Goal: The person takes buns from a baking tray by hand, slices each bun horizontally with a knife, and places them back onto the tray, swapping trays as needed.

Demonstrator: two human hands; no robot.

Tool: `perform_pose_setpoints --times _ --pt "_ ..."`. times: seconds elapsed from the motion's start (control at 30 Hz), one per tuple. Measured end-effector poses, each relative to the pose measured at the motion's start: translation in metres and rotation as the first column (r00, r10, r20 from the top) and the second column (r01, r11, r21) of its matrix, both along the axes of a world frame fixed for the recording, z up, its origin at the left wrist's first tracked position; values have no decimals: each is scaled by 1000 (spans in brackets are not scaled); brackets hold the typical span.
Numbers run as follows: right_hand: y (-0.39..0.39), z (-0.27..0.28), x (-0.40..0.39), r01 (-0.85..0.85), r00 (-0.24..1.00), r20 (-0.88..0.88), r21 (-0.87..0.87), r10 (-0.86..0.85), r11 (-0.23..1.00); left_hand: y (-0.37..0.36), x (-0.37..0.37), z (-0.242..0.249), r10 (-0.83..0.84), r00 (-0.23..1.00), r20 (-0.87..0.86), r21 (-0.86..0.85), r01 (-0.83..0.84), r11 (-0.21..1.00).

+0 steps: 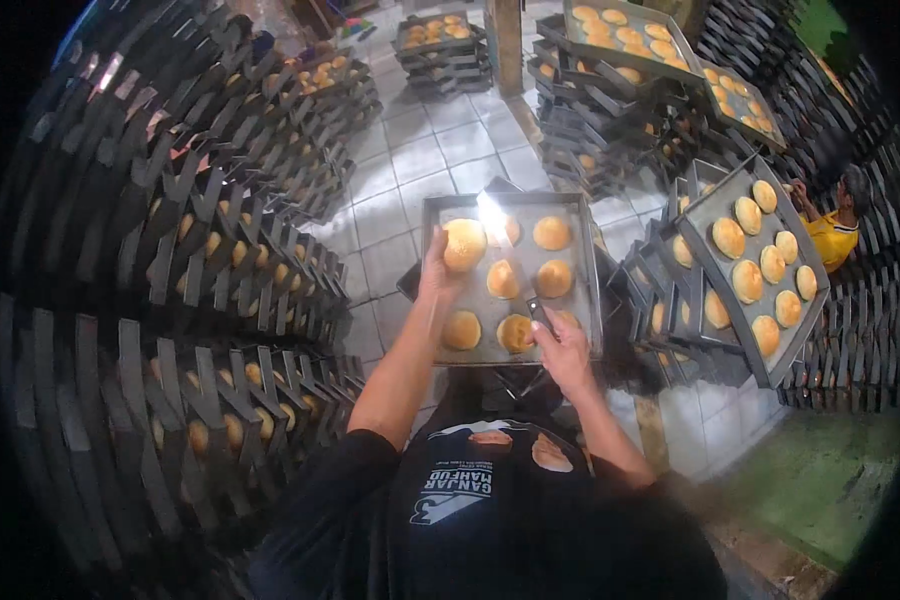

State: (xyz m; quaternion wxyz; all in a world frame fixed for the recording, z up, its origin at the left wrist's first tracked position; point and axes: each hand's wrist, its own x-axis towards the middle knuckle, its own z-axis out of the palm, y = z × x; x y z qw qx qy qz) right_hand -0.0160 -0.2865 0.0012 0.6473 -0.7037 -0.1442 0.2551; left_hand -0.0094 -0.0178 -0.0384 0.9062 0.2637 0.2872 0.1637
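My left hand [440, 272] is closed round a golden bun [464, 246], held above the left side of a metal baking tray [430, 350]. In my right hand [565, 355] is a knife with a dark handle and a long shiny blade [507, 240]. The blade points forward over the tray, beside the held bun, and no contact between them shows clearly. Several round buns lie on the tray, among them one at the right [553, 278] and one at the near left [461, 330]. My right hand and the knife partly cover buns at the near edge.
Tall stacks of dark trays [220, 390] with buns line the left. To the right, a tilted tray of buns [808, 300] tops another stack. More stacks [440, 60] stand ahead on the tiled floor [440, 150], near a post [503, 45]. A person in yellow [832, 238] is at far right.
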Motion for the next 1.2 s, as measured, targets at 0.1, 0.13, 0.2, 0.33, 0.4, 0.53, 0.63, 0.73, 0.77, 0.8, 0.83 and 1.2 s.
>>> perform_pose_setpoints --times 0.1,0.13,0.2,0.33,0.4,0.53,0.63,0.73,0.77,0.8,0.83,1.2 --pt "3 18 -7 0 1000 23 -8 0 1000 3 7 -6 42 996 80 -18 -40 999" --pt "3 13 -9 6 999 37 10 -7 1000 0 7 0 50 994 97 -32 -48 998" --pt "-3 17 -14 16 998 59 30 -17 999 -4 8 7 55 991 120 -46 -50 998" --pt "-17 34 -24 8 1000 -11 -94 -10 996 -8 9 7 47 993 111 -20 -45 999" --pt "-18 34 -25 21 1000 5 -90 -21 996 -14 8 7 35 992 118 -4 -35 999" --pt "-7 24 -12 43 997 63 -84 -38 996 -34 5 5 -34 994 101 76 26 997" --pt "-6 27 -17 37 993 117 -59 -30 998 -32 5 0 -34 991 130 25 31 999" --pt "-15 25 -37 37 994 102 -102 -27 994 -18 3 2 -36 989 143 12 34 999" --pt "-17 23 -42 41 996 79 -116 -32 992 -14 2 5 -62 990 127 59 55 997" --pt "-14 18 -38 41 996 78 -116 -32 992 -16 0 7 -62 990 126 58 55 997" --pt "-10 13 -34 64 990 136 -116 -48 991 -23 -3 8 -125 982 141 142 105 984" --pt "-16 28 -42 15 999 36 -204 -8 979 -24 -18 18 -159 978 134 181 133 974"
